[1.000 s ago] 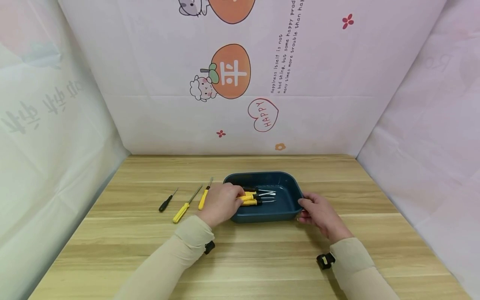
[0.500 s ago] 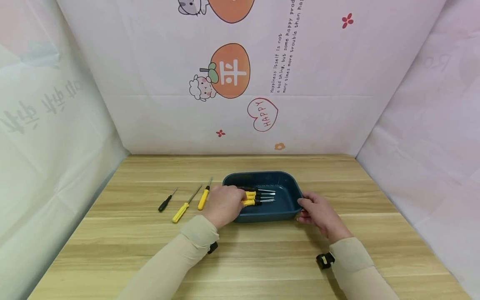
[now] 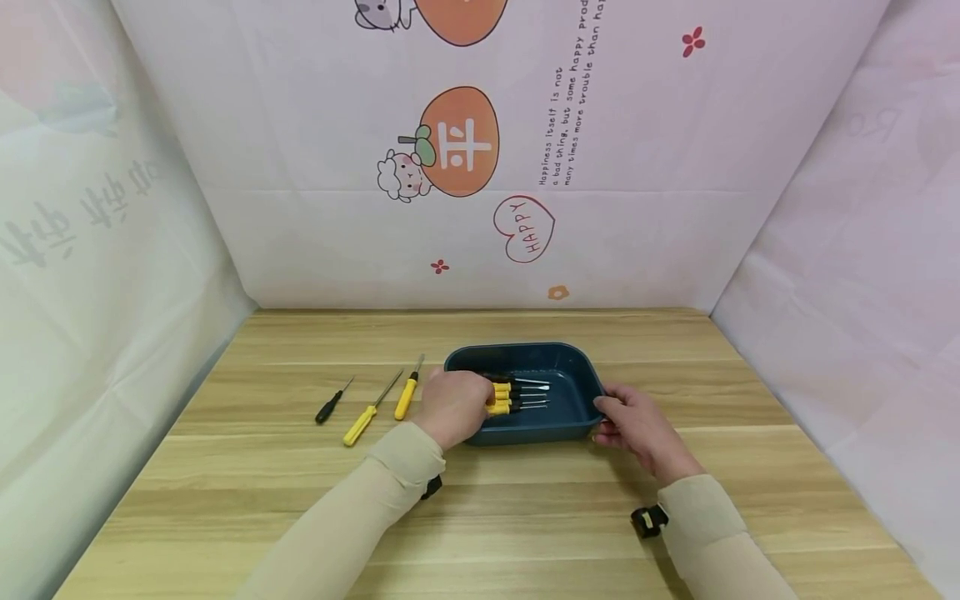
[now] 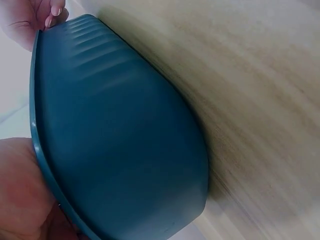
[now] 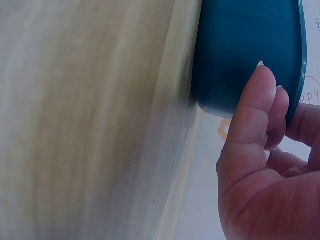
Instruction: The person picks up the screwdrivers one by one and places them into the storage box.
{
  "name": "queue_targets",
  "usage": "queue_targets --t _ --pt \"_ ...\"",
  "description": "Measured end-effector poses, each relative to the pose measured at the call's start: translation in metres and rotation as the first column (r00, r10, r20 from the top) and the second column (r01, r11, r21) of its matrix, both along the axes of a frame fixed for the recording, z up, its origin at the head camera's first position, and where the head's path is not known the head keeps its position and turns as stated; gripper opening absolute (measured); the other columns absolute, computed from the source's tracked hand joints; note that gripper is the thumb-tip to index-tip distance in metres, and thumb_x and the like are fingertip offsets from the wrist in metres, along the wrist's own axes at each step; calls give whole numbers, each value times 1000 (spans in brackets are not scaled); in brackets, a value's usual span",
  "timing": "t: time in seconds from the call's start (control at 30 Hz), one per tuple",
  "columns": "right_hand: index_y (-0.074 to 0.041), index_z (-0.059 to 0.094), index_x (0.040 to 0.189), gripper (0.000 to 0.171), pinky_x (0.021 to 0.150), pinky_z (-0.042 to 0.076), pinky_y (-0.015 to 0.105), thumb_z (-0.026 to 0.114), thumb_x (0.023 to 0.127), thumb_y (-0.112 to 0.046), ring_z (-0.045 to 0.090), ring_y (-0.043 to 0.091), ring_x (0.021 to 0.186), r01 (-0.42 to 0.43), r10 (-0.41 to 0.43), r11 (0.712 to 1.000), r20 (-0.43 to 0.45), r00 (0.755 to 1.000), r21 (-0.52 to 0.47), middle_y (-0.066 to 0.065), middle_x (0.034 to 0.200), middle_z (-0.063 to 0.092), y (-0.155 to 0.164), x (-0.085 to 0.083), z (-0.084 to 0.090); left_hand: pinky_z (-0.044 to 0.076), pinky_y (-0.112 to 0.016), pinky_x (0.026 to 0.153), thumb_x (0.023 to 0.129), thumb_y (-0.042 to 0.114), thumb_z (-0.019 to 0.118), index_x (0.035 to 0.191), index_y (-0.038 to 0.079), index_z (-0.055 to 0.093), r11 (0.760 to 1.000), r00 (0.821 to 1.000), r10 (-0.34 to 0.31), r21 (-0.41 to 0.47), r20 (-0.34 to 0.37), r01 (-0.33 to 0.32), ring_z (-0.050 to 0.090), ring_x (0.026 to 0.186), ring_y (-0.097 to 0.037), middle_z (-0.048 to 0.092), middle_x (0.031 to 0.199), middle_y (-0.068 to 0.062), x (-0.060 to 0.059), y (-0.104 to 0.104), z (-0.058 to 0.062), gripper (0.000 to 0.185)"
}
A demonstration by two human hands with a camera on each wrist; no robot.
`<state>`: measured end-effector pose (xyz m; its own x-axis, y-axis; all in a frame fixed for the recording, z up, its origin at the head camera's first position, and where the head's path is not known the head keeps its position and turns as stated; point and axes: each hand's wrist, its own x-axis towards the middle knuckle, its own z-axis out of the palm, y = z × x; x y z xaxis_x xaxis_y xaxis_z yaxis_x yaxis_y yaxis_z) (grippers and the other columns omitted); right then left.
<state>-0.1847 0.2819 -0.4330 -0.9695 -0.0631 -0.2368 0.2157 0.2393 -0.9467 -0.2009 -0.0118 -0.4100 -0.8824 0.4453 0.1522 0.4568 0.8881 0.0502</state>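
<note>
The left hand (image 3: 450, 406) is clasping yellow-handled screwdrivers (image 3: 504, 398) inside the blue tray (image 3: 558, 360), while the right hand (image 3: 633, 423) is gripping the tray's right rim. Next likely calls for releasing them and fetching the three screwdrivers (image 3: 369, 412) lying left of the tray.

Blue tray (image 3: 577, 367) on wooden worktop (image 3: 525, 517), holding yellow-handled screwdrivers (image 3: 517, 398). Left hand (image 3: 453, 407) over tray's left end, on the handles. Right hand (image 3: 637, 427) gripping tray's right rim. Left of tray: black screwdriver (image 3: 333, 401), two yellow screwdrivers (image 3: 371, 410).
</note>
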Motion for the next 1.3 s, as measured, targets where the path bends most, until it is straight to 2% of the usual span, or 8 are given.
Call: queue_targets --t 0.43,0.7,0.87,1.3 --pt "4 43 151 47 73 62 28 48 111 -20 60 12 77 -9 9 1000 -2 1000 4 3 92 57 -1 -1 1 41 -36 73 89 28 84 88 30 81 998 1000 26 -54 7 -25 58 68 -10 72 78 11 -7 5 -2 4" --pt "4 40 152 48 73 62 29 47 111 -19 59 13 77 -1 1 1000 10 1000 3 4 93 57 0 -2 -1 49 -44 90 92 31 81 83 30 78 996 1000 22 -92 22 -20 55 64 -9 70 74 12 -10 9 -3 10" --pt "4 39 153 49 73 62 29 47 111 -19 59 13 77 -1 1 1000 13 1000 7 5 93 57 0 -2 -1 49 -50 101 93 29 80 82 30 77 994 999 35 -107 32 -31 58 67 -10 72 77 11 -11 11 -2 11" --pt "4 40 153 49 72 62 28 47 111 -20 59 12 76 -2 2 1000 11 1000 1 4 92 57 1 -2 -2 48 -51 103 94 26 78 79 27 75 994 998 53 -101 43 -49 59 67 -12 70 73 9 -13 14 -4 16"
